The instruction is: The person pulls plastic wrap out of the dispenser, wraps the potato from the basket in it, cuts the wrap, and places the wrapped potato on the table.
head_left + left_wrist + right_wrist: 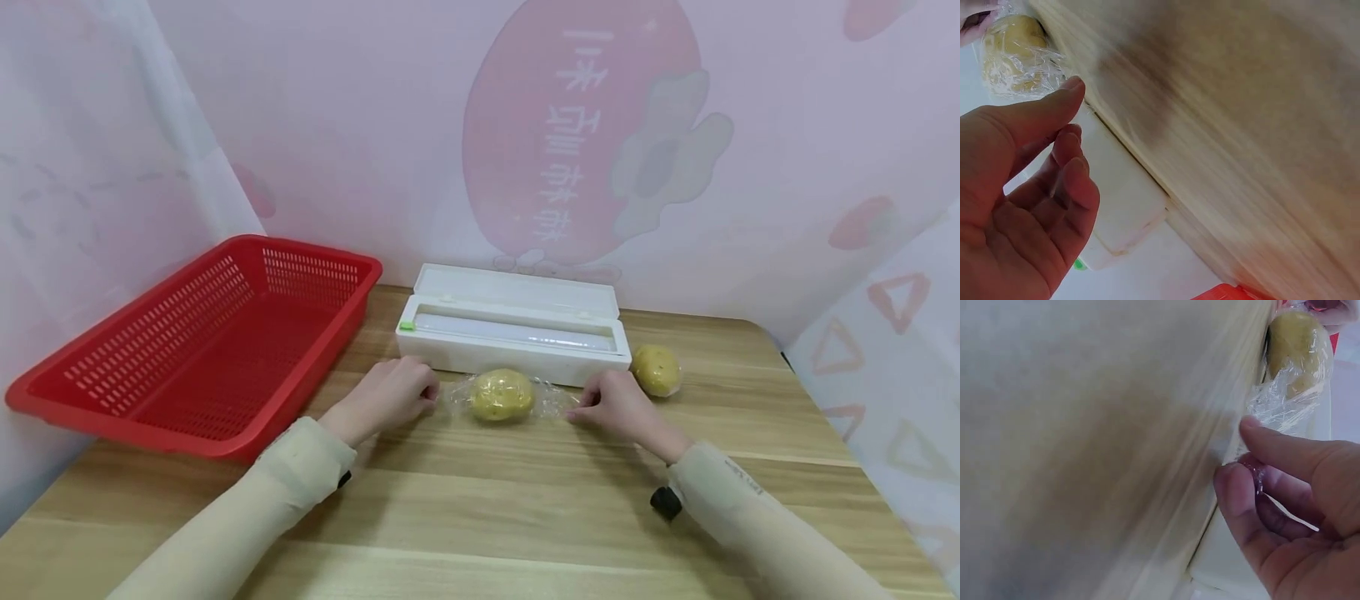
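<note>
A yellow potato lies on the wooden table, wrapped in clear cling film whose loose ends stretch out to both sides. At its left, my left hand has curled fingers at the film's end; the thumb partly hides the contact in the left wrist view. On the other side, my right hand pinches the opposite end, and film shows among its fingers in the right wrist view. Just behind the potato stands a white cling film box, lid raised, with a roll inside.
A red perforated basket stands at the left of the table. Another potato, apparently wrapped, sits by the box's right end. Bare wooden tabletop lies in front of the hands. A printed pink backdrop rises behind the table.
</note>
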